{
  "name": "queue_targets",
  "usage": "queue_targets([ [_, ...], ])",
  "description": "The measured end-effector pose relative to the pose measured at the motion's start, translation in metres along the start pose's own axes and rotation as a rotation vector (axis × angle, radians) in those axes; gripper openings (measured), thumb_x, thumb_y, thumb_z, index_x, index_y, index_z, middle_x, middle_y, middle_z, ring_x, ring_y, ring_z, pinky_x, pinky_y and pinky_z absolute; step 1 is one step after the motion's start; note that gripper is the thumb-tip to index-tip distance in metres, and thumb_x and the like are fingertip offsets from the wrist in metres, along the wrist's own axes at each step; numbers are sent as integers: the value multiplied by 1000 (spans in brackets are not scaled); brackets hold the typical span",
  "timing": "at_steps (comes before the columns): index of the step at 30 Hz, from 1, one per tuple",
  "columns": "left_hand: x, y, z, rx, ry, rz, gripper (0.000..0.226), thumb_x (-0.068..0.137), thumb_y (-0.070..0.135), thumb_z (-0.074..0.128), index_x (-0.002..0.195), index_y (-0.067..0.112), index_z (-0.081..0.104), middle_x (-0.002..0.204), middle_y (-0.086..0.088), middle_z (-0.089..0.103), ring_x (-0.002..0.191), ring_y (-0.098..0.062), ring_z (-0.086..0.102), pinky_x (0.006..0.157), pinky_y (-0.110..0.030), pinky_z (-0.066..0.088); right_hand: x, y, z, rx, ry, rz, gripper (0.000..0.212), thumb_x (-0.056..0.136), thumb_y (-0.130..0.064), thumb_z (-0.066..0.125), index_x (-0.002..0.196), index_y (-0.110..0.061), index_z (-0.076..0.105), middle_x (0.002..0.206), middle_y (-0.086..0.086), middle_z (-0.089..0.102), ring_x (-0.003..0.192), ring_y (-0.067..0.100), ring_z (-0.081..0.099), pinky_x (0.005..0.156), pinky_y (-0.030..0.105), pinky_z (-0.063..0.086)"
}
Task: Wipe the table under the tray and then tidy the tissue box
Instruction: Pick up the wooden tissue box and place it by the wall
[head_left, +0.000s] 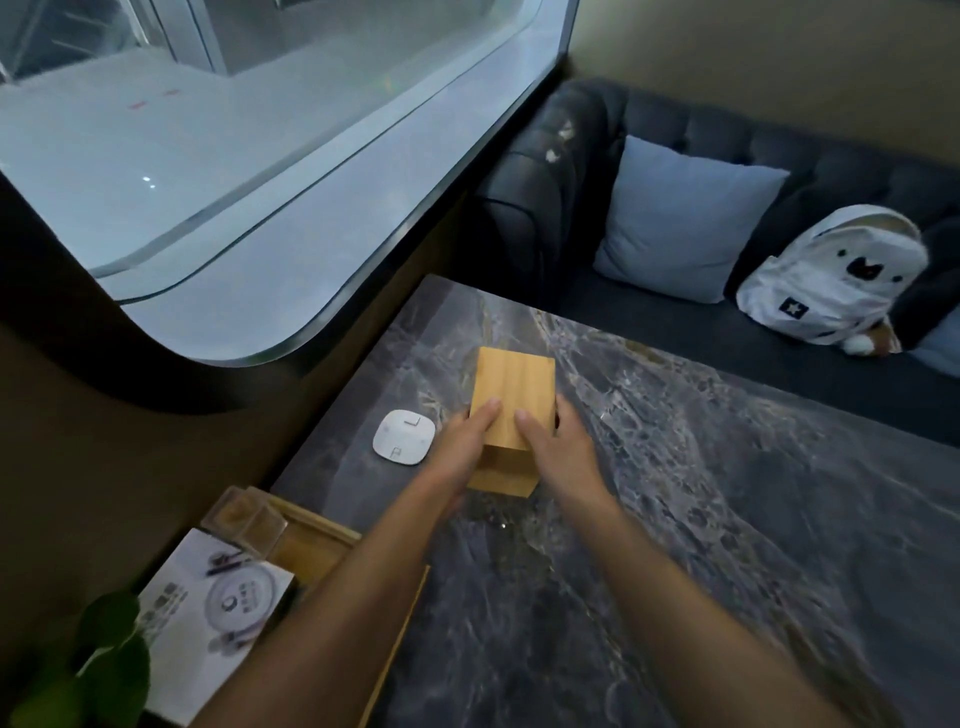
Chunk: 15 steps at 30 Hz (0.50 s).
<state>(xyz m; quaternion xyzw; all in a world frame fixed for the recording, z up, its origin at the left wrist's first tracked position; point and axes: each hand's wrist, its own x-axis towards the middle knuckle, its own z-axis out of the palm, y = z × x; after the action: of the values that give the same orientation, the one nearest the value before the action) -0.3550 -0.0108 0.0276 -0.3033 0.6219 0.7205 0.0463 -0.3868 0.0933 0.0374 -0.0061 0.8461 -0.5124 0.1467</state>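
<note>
A wooden tissue box rests on the dark marble table, near its far left part. My left hand grips the box's left side, thumb lying on its top. My right hand grips the right side, thumb also on top. No tissue shows from the box. The wooden tray sits at the table's near left corner, partly hidden by my left forearm. It holds a printed card and a clear plastic container.
A white square device lies on the table just left of the box. A green plant fills the bottom left corner. Behind the table stands a dark sofa with a blue cushion and a white bear backpack.
</note>
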Motion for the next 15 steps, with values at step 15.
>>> queue_targets([
  [15, -20, -7, 37, 507, -186, 399, 75, 82, 30, 60, 145, 16, 21, 154, 6, 16, 144, -14, 9, 119, -39, 13, 14, 17, -37, 265, -37, 297, 83, 55, -56, 79, 121, -20, 45, 113, 5, 61, 99, 23, 60, 74, 38, 53],
])
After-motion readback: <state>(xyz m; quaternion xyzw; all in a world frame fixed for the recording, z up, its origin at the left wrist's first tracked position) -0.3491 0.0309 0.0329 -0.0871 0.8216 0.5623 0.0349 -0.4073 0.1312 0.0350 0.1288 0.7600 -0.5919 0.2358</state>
